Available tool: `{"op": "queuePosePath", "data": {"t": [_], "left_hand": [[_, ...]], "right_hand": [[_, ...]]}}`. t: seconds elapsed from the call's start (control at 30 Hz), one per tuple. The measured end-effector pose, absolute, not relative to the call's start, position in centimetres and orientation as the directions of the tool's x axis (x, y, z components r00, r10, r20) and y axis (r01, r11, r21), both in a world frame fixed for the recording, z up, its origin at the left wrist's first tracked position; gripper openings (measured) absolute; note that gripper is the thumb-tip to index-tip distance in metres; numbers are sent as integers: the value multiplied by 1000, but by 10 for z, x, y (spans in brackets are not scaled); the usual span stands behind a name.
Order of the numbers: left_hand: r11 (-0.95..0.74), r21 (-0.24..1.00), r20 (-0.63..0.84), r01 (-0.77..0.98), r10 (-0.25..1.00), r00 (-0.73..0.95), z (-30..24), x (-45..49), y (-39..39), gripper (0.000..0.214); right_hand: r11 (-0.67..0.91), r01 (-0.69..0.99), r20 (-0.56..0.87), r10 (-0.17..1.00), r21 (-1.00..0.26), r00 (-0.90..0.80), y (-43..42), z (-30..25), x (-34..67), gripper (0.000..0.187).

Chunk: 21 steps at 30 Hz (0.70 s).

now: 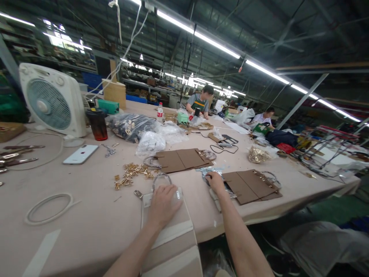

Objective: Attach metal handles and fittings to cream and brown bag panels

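The left hand (pixel 165 202) lies palm down on a pale bag panel (pixel 173 225), its fingers laid out rather than clenched, with a small bright plate (pixel 178 195) showing just beside the fingers at two o'clock; the right hand (pixel 215 181) bends its fingertips down into a heap of pale-blue pieces (pixel 204 171), and whether they pinch one I cannot tell.

At twelve o'clock from the left hand, a wrapped handle loop (pixel 162 178) arches from the pale panel's far edge; between nine and ten lies a metal clasp (pixel 138 194), just beside the panel; at ten, loose gold fittings (pixel 132 173) are scattered on the table (pixel 106 238); at one, a brown panel (pixel 180 159) lies flat with wrapped handles at both ends; at three from the right hand, a second brown panel (pixel 250 186) lies near the table's edge.

Farther from the left hand, a cord ring (pixel 50 207) lies at nine; a phone (pixel 80 154) at ten; a white fan (pixel 52 98) and a dark-red cup (pixel 97 125) stand between ten and eleven; a bulging clear bag (pixel 132 127) sits at eleven; a bottle (pixel 160 111) stands at twelve; well beyond, near twelve from the right hand, a co-worker (pixel 198 103) leans over the table.
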<state>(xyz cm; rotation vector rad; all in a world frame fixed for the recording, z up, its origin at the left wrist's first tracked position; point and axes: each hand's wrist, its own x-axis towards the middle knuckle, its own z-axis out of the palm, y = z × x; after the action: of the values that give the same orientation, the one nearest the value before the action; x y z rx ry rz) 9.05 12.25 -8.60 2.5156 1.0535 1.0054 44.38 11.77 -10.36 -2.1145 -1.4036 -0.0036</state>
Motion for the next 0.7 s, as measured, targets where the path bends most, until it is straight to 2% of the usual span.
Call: {"op": "queuePosePath", "data": {"t": [0.23, 0.33, 0.5, 0.7], "left_hand": [[-709, 454, 505, 540, 704, 500, -86, 90, 122, 47], [-708, 463, 500, 533, 705, 503, -86, 88, 122, 47], [-673, 513, 489, 533, 739, 464, -91, 88, 122, 65], [-643, 578, 404, 502, 760, 509, -77, 80, 126, 72]], "right_hand": [[-298, 856, 317, 837, -422, 447, 116, -106, 446, 28], [-293, 869, 301, 853, -399, 426, 118, -103, 445, 25], [-313, 870, 284, 856, -380, 432, 121, -103, 439, 17], [-306, 867, 276, 860, -393, 428, 121, -111, 438, 26]]}}
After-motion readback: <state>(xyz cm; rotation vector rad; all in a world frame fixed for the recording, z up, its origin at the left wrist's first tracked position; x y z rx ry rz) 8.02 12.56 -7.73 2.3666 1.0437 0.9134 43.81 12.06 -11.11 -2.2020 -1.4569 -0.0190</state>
